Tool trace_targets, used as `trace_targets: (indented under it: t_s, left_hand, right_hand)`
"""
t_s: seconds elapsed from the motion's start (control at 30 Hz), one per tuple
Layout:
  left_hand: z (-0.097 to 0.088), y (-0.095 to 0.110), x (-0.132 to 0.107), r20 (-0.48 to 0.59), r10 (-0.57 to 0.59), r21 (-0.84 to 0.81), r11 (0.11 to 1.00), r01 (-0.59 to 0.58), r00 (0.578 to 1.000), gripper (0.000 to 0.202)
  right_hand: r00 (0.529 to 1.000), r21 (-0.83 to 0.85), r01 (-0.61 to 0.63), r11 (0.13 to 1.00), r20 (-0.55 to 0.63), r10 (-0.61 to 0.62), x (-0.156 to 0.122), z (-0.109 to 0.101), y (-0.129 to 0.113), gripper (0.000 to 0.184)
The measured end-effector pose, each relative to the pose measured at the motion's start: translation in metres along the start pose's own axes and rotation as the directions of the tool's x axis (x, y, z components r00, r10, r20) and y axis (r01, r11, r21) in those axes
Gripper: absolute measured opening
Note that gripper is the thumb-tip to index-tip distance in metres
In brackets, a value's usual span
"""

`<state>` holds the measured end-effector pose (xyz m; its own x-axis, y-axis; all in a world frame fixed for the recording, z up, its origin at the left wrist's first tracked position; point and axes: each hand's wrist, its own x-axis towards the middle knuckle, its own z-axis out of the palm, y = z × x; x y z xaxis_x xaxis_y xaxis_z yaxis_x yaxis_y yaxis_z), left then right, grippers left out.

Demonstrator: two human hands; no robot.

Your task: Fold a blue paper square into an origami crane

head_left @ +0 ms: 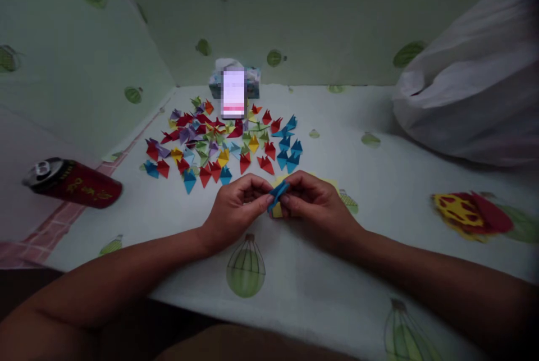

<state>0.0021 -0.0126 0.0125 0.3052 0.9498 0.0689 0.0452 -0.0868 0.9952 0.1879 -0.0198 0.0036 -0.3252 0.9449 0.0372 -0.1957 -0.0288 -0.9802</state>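
Observation:
A small piece of folded blue origami paper (278, 195) is pinched between both hands above the table. My left hand (240, 206) closes thumb and fingers on its left side. From the other side my right hand (318, 204) grips it with thumb and forefinger; the remaining fingers curl underneath. Beneath the hands lies yellow paper (326, 182), mostly covered by them. Just beyond, many small folded paper cranes (210, 145) in red, blue, green, yellow and purple are spread over the table.
A phone (233, 91) with a lit, blurred screen leans against a tissue box (253, 83) at the back. On the left is a red drink can (80, 182). At right sit a white plastic bag (467, 91) and red and yellow cut-outs (471, 215) on the patterned tablecloth (320, 277).

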Motion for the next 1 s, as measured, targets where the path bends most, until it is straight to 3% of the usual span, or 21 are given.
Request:
trace_targets:
  t_s: [0.27, 0.43, 0.63, 0.9, 1.0]
  left_hand:
    - [0.0016, 0.002, 0.0006, -0.044, -0.079, -0.028, 0.997, 0.077, 0.996, 0.021]
    - [0.0015, 0.0017, 0.0004, -0.04, -0.084, -0.005, 0.996, 0.084, 0.996, 0.019]
    - [0.0018, 0.0009, 0.0001, -0.036, -0.091, -0.007, 0.996, 0.091, 0.995, 0.019]
    - [0.001, -0.0009, 0.0032, -0.015, -0.182, -0.177, 0.968, 0.177, 0.983, 0.027]
    - [0.0006, -0.0048, 0.0045, -0.038, -0.158, -0.231, 0.962, 0.145, 0.987, 0.03]
  right_hand:
    - [0.999, -0.029, -0.04, 0.999, -0.037, 0.039, 0.0008, 0.0021, 0.0014, 0.021]
    - [0.996, -0.11, -0.061, 0.992, 0.051, 0.067, 0.0008, 0.0024, 0.004, 0.019]
    - [0.995, -0.063, -0.097, 0.993, -0.007, 0.097, 0.0004, 0.0039, 0.005, 0.017]
    - [0.997, -0.069, -0.07, 0.995, 0.038, 0.072, -0.0002, 0.0019, 0.0034, 0.019]
    - [0.996, -0.049, -0.072, 0.996, 0.047, 0.074, -0.0006, 0.0011, 0.0036, 0.016]
